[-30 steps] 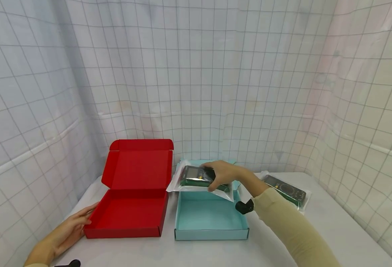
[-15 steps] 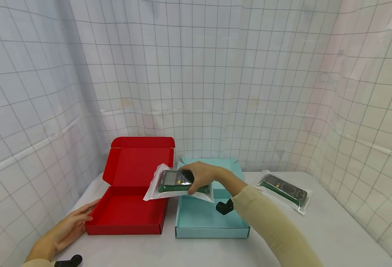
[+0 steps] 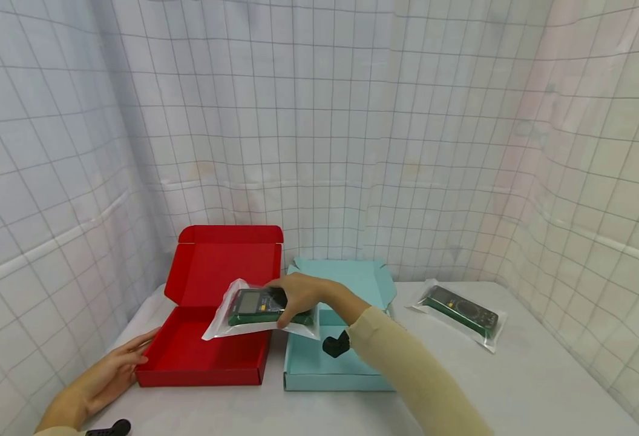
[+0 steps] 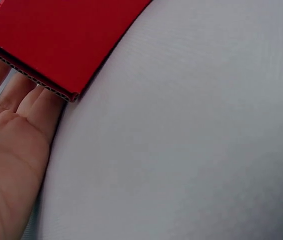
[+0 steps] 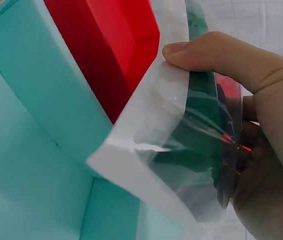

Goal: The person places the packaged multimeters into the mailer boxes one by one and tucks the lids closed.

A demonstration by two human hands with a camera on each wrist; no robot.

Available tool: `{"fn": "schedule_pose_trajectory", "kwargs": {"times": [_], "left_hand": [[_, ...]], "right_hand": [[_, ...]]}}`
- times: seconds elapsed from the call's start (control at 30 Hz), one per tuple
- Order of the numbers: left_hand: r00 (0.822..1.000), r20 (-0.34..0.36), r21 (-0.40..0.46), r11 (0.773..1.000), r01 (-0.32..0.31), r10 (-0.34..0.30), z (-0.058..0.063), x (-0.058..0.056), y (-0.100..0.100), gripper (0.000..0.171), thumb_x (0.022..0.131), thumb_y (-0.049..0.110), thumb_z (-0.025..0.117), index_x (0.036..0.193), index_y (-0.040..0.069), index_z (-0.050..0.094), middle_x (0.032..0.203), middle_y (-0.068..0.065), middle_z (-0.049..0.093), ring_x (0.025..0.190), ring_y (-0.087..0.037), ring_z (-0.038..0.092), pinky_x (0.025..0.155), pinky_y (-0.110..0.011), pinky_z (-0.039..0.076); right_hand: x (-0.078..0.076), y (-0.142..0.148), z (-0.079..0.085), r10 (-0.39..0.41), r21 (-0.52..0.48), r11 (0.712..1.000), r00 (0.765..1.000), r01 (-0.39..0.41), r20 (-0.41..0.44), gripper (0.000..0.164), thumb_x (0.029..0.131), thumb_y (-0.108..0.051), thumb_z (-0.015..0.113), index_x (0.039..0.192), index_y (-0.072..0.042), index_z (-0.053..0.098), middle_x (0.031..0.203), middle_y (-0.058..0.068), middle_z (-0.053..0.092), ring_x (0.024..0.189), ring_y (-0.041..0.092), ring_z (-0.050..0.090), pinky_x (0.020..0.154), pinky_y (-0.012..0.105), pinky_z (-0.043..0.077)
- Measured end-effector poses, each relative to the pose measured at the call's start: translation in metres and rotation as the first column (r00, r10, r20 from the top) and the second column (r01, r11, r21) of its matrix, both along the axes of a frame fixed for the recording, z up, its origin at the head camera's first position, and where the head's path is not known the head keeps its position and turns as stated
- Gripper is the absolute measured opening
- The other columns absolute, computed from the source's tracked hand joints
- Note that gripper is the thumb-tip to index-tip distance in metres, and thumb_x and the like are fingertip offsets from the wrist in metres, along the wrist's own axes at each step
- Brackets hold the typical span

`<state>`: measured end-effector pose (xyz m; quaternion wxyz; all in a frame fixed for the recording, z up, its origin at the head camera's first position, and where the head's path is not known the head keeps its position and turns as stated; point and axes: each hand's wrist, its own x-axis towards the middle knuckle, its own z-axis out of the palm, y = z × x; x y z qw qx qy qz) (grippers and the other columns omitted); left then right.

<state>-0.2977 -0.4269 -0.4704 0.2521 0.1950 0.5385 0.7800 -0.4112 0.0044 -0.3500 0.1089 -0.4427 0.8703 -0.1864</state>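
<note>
My right hand (image 3: 300, 295) grips a multimeter (image 3: 254, 304) packed in a clear plastic bag, thumb on the near side and fingers on the far side. It hangs above the red box's right wall and the left part of the light blue box (image 3: 339, 383). In the right wrist view the thumb presses the bag's white edge (image 5: 174, 82), and the fingers are partly hidden behind the multimeter. My left hand (image 3: 104, 378) rests against the left side of the open red box (image 3: 199, 376), its fingers extended along the outer wall.
A second bagged multimeter (image 3: 461, 310) lies on the white table (image 3: 515, 387) to the right. Both boxes have their lids raised at the back. Grid-patterned curtains (image 3: 341, 121) enclose the table at the back and sides.
My right hand has carried the bagged multimeter leftward, from over the light blue box to over the red box's right part. My left hand has stayed at the red box.
</note>
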Motion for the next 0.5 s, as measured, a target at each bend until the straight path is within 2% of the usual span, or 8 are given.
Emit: {"fn": "schedule_pose_trajectory", "kwargs": {"times": [0.13,0.23,0.37,0.5], "left_hand": [[0.997,0.057,-0.051,0.997,-0.055,0.058,-0.001,0.004,-0.004,0.059,0.11,0.002,0.029,0.136,0.041,0.065,0.134,0.025,0.058,0.123,-0.006,0.057,0.108,-0.033,0.045],[0.993,0.085,-0.077,0.994,-0.071,0.078,-0.002,0.004,-0.004,0.056,0.111,0.005,0.032,0.132,0.043,0.067,0.132,0.024,0.058,0.121,-0.006,0.057,0.109,-0.036,0.046],[0.997,0.05,-0.065,0.996,-0.062,0.065,-0.003,0.002,-0.002,0.057,0.111,0.004,0.03,0.133,0.042,0.066,0.134,0.024,0.057,0.122,-0.006,0.056,0.109,-0.036,0.046],[0.997,0.047,-0.046,0.997,-0.064,0.066,-0.001,0.001,-0.001,0.059,0.11,0.002,0.029,0.133,0.041,0.067,0.133,0.024,0.058,0.121,-0.005,0.057,0.107,-0.033,0.046]], "right_hand": [[0.002,-0.015,-0.005,0.021,-0.013,1.0,1.0,-0.02,0.007,0.087,0.073,-0.033,0.09,0.148,-0.012,0.052,0.121,-0.008,0.059,0.108,0.009,0.051,0.078,0.021,0.054],[0.003,-0.024,-0.01,0.022,0.005,1.0,1.0,-0.022,0.018,0.088,0.074,-0.033,0.09,0.15,-0.012,0.052,0.122,-0.008,0.059,0.109,0.008,0.051,0.078,0.02,0.053],[0.004,-0.033,-0.014,0.005,0.025,1.0,1.0,-0.005,0.013,0.087,0.074,-0.032,0.091,0.15,-0.014,0.052,0.122,-0.009,0.059,0.108,0.006,0.05,0.077,0.019,0.053],[0.005,-0.042,-0.012,0.006,0.049,0.999,1.0,-0.006,0.005,0.087,0.075,-0.031,0.091,0.15,-0.016,0.052,0.123,-0.01,0.059,0.108,0.006,0.05,0.075,0.019,0.053]]}}
